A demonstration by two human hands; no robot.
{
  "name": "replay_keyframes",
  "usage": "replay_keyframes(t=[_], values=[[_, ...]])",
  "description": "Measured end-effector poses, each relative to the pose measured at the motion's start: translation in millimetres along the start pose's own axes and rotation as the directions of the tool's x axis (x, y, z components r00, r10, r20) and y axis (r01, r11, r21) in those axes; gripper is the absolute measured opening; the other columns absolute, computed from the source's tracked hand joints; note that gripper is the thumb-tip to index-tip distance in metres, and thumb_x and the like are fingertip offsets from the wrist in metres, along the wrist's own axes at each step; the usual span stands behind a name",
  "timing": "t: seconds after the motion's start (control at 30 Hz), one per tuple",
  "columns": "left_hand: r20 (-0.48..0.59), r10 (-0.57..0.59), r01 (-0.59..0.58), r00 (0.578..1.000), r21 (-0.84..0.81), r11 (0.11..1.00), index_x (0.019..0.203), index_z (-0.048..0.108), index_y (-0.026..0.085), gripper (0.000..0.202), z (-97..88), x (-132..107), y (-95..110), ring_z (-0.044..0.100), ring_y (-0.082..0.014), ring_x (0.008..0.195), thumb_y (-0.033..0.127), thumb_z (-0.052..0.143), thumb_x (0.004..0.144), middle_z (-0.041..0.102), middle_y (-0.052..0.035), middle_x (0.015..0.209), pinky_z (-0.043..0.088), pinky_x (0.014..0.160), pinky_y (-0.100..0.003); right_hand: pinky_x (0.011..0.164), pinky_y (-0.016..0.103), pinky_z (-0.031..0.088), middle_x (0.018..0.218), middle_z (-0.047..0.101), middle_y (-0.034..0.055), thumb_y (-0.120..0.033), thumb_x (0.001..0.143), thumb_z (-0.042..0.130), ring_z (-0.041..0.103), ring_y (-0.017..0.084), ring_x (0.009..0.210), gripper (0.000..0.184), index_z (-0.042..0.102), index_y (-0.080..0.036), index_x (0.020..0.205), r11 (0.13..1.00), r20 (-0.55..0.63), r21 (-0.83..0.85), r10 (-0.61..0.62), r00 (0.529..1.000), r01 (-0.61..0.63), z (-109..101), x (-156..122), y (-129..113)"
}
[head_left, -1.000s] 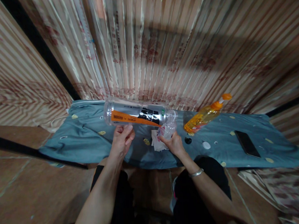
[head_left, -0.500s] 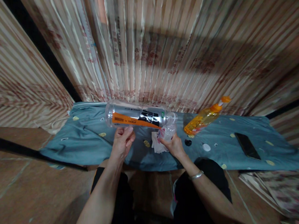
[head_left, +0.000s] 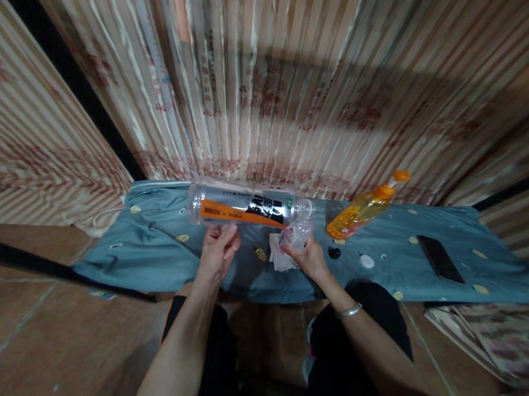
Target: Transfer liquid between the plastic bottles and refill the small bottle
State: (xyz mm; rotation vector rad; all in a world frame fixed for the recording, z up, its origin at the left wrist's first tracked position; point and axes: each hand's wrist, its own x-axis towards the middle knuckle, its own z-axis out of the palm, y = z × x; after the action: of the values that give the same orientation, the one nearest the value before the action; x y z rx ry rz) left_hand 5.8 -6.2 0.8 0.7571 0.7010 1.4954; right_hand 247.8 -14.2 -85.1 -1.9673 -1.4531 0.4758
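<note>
A large clear plastic bottle with an orange and black label lies sideways above a teal cloth, mouth to the right. My left hand grips it from below near the middle, fingers curled round it. My right hand is closed on a small crumpled clear plastic bottle, held up beside the big bottle's mouth. A white crumpled tissue lies on the cloth under my right hand.
An orange detergent bottle with an orange cap stands tilted at the back right. A black cap and a white cap lie on the cloth. A black phone lies further right. Striped panels rise behind.
The big bottle has turned slightly in my left hand, and the view has shifted a little. Both hands keep their grips.
</note>
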Motion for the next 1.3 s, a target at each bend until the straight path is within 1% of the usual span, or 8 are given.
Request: replay_keyframes(t=[0.17,0.3,0.5,0.67,0.83,1.0,1.1,1.3], values=[[0.003,-0.002,0.002,1.0,-0.006,1.0,0.06,0.054,0.017,0.058,0.3,0.3,-0.4,0.026,0.0005,0.036,0.048,0.104,0.053,0.038,0.0111,0.047,0.016,0.033,-0.011,0.085,0.046,0.064,0.104,0.085,0.0143,-0.053,0.072,0.086,0.082,0.04,0.102,0.065,0.067,-0.017,0.123,1.0,-0.01,-0.008,0.004,1.0,-0.004,0.0,-0.1,-0.4],[-0.003,-0.004,0.004,1.0,-0.011,1.0,0.061,0.054,0.017,0.061,-0.8,0.6,-0.8,0.026,0.0012,0.036,0.048,0.105,0.051,0.042,0.0109,0.05,0.015,0.033,-0.012,0.088,0.048,0.065,0.106,0.085,0.0138,-0.054,0.071,0.087,0.081,0.04,0.105,0.069,0.066,-0.018,0.126,1.0,0.003,0.01,0.007,1.0,-0.007,-0.5,-0.3,-0.5],[-0.009,-0.013,0.013,1.0,-0.018,1.0,0.064,0.055,0.018,0.057,-1.0,0.3,-1.1,0.03,-0.0001,0.037,0.043,0.104,0.054,0.045,0.0093,0.051,0.013,0.033,-0.013,0.089,0.049,0.064,0.11,0.083,0.02,-0.055,0.073,0.085,0.08,0.042,0.106,0.073,0.064,-0.012,0.128,1.0,-0.005,-0.015,0.001,1.0,-0.001,1.7,-0.3,1.3],[-0.013,-0.01,0.009,1.0,-0.027,1.0,0.067,0.057,0.018,0.057,-0.6,0.2,-0.8,0.031,0.0002,0.037,0.045,0.104,0.052,0.044,0.0101,0.055,0.013,0.033,-0.013,0.09,0.051,0.064,0.109,0.084,0.0177,-0.059,0.074,0.084,0.081,0.041,0.103,0.071,0.066,-0.015,0.125,1.0,0.0,-0.001,-0.028,1.0,0.028,1.8,-0.5,3.5],[0.006,-0.013,0.013,1.0,-0.005,1.0,0.064,0.055,0.018,0.056,-1.1,0.2,-0.2,0.03,-0.0005,0.037,0.046,0.103,0.055,0.039,0.0105,0.051,0.012,0.033,-0.014,0.09,0.049,0.064,0.11,0.083,0.0196,-0.051,0.072,0.086,0.08,0.042,0.106,0.072,0.064,-0.011,0.129,1.0,-0.007,0.009,0.002,1.0,-0.002,0.5,-1.5,0.1],[0.008,-0.012,0.012,1.0,0.014,1.0,0.061,0.051,0.018,0.06,-1.5,-0.1,-0.5,0.028,0.0001,0.037,0.049,0.103,0.054,0.041,0.0099,0.05,0.011,0.034,-0.014,0.09,0.05,0.065,0.11,0.084,0.0174,-0.05,0.072,0.085,0.081,0.042,0.105,0.068,0.065,-0.016,0.127,0.999,-0.01,0.03,-0.009,1.0,0.01,1.2,-1.2,-0.4],[0.011,-0.01,0.01,1.0,0.01,1.0,0.062,0.05,0.019,0.063,-1.7,-0.6,-0.5,0.028,0.0003,0.037,0.05,0.103,0.054,0.041,0.0104,0.051,0.012,0.034,-0.013,0.091,0.051,0.064,0.111,0.084,0.0175,-0.049,0.073,0.084,0.081,0.042,0.105,0.066,0.065,-0.016,0.126,0.999,-0.008,0.037,0.002,1.0,-0.002,1.6,-1.1,-0.4],[-0.002,-0.003,0.003,1.0,-0.019,1.0,0.066,0.057,0.018,0.057,-1.2,-0.3,-0.5,0.029,0.0002,0.036,0.048,0.104,0.053,0.041,0.0108,0.052,0.013,0.033,-0.012,0.091,0.05,0.064,0.111,0.083,0.0184,-0.047,0.073,0.084,0.081,0.042,0.106,0.066,0.066,-0.013,0.126,0.999,-0.005,0.033,0.003,1.0,-0.003,1.0,-1.1,-1.3]])
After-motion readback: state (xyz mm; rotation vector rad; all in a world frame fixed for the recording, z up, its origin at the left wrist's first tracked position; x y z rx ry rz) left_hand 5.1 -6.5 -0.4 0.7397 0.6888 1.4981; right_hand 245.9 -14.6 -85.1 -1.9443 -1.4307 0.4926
